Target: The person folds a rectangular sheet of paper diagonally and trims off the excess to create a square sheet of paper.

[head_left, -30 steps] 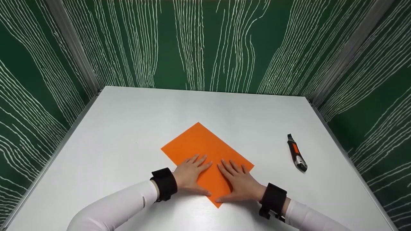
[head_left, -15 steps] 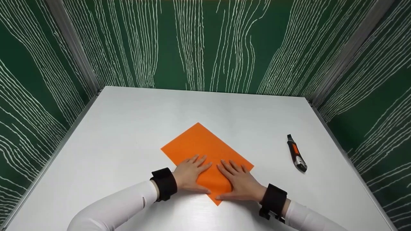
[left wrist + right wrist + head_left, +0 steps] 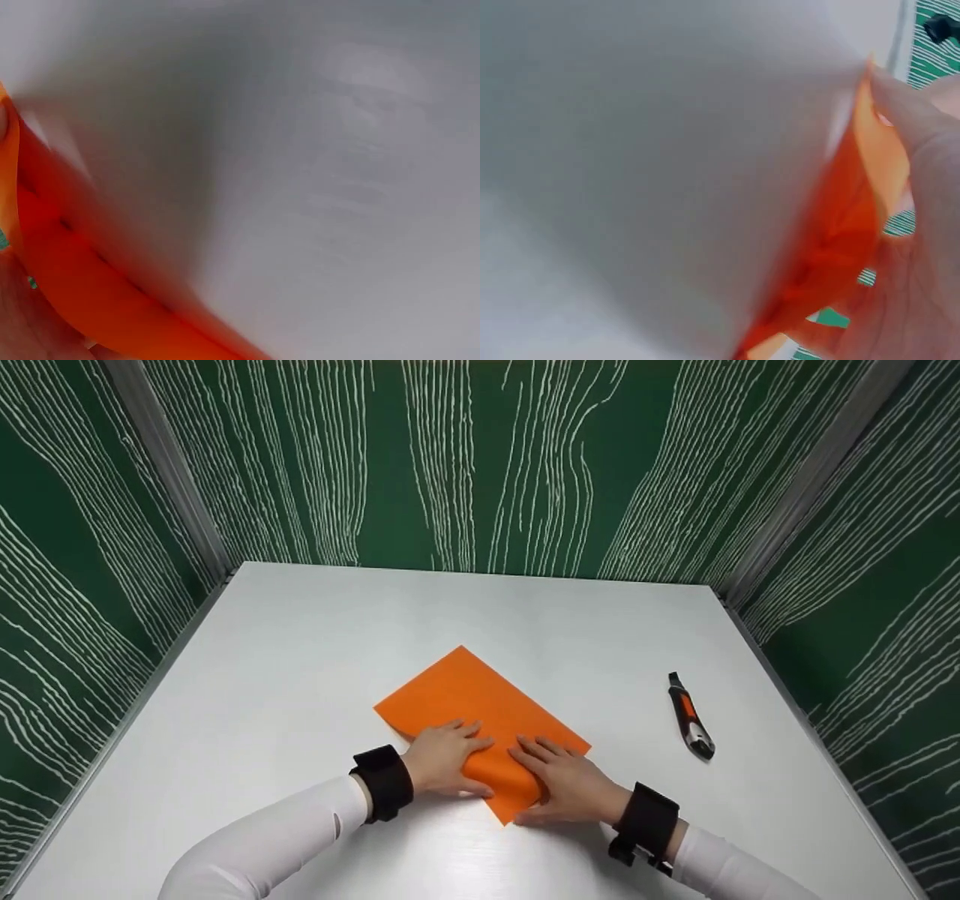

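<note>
An orange sheet of paper (image 3: 472,690) lies diagonally near the middle of the white table. My left hand (image 3: 442,757) grips its left side, fingers spread on top and thumb near the front edge. On the right side my right hand (image 3: 566,780) holds it in much the same way. Between the hands the sheet bulges upward. In the left wrist view the orange paper (image 3: 97,300) stands curved off the table beside the thumb and palm. The right wrist view has the paper (image 3: 847,217) bowed up between thumb and fingers. Fingertips are partly hidden in both wrist views.
A black, orange and silver utility knife (image 3: 691,718) lies to the right of the paper. Green walls (image 3: 637,450) with pale wavy lines and grey corner posts (image 3: 169,472) surround the white table (image 3: 300,630) at the back and sides.
The near part of the sheet has buckled upward between my hands, and its front corner has drawn back away from me. Both thumbs have moved slightly toward the fingers. The knife stays put.
</note>
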`<state>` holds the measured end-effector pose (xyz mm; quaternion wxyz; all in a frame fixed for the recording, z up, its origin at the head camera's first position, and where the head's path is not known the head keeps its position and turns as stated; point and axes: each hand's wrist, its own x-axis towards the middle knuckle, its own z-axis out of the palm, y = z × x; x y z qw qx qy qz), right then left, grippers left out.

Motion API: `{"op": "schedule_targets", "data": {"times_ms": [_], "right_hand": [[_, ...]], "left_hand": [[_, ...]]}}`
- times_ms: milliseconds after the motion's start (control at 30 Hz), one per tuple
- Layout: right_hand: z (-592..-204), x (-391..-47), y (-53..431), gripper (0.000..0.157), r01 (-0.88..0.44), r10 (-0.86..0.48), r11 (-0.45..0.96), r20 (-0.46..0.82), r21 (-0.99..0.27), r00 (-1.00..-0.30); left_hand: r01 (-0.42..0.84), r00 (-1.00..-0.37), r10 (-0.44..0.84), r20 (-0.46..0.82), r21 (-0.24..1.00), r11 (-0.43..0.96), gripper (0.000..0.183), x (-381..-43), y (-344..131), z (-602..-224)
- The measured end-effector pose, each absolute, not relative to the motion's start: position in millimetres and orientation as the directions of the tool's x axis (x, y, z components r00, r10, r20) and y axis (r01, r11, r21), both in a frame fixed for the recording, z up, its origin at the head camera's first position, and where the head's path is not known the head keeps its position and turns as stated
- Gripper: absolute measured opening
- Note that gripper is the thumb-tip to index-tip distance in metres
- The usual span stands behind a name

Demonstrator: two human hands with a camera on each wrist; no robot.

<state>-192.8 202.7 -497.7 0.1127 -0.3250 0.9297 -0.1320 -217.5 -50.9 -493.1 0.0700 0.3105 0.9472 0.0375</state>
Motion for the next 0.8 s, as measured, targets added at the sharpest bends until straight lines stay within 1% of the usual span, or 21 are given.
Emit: {"op": "schedule_targets", "data": {"times_ms": [67,167,333,433,600,800], "right_hand": [[-493,-193,206,0.095,-0.579,-0.643,0.744,-0.122,-0.332,-0.756],[-489,-193,210,0.083,-0.596,-0.658,0.725,-0.093,-0.344,-0.747],[-490,-195,214,0.048,-0.670,-0.693,0.692,0.013,-0.267,-0.721],[-492,-196,214,0.034,-0.689,-0.694,0.692,0.066,-0.216,-0.717],[-493,-198,213,0.027,-0.677,-0.673,0.706,0.099,-0.209,-0.733],[-495,-200,214,0.024,-0.672,-0.653,0.707,0.162,-0.221,-0.740]], "left_hand": [[0.580,-0.796,0.595,-0.112,0.142,0.802,0.082,-219,-52,-491],[0.589,-0.783,0.612,-0.116,0.178,0.788,0.079,-221,-56,-489],[0.604,-0.750,0.641,-0.159,0.228,0.764,0.079,-224,-62,-486],[0.606,-0.737,0.649,-0.189,0.242,0.758,0.081,-225,-65,-485],[0.607,-0.724,0.654,-0.220,0.248,0.755,0.085,-224,-66,-486],[0.657,-0.693,0.699,-0.174,0.246,0.713,0.089,-217,-67,-486]]}}
